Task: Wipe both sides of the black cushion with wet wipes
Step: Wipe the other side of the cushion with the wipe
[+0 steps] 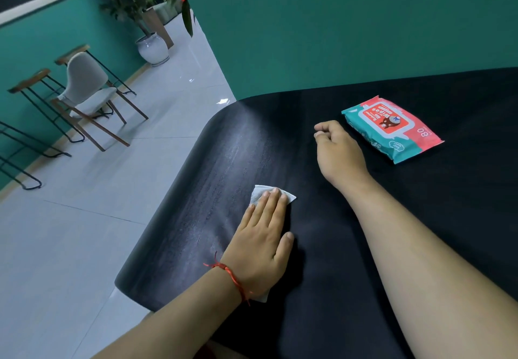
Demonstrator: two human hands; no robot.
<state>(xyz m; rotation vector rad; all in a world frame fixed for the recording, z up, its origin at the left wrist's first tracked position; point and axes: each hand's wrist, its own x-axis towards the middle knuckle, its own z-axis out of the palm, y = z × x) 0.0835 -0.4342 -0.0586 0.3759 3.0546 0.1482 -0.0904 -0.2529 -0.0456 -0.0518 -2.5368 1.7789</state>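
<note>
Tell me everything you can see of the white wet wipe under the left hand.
The white wet wipe is a thin, soft-looking sheet lying flat on top of the black cushion, toward its left edge. The left hand presses it with straight fingers, covering most; a creased corner shows beyond the fingertips, another scrap beside the wrist.

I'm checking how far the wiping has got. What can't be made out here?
Head view only:
- Wet wipe: mostly covered by the left hand pressing it.
- Cushion: underside faces down, unseen; right and near parts cut off by the frame.
- Wipes pack: small print too small to read.
</note>
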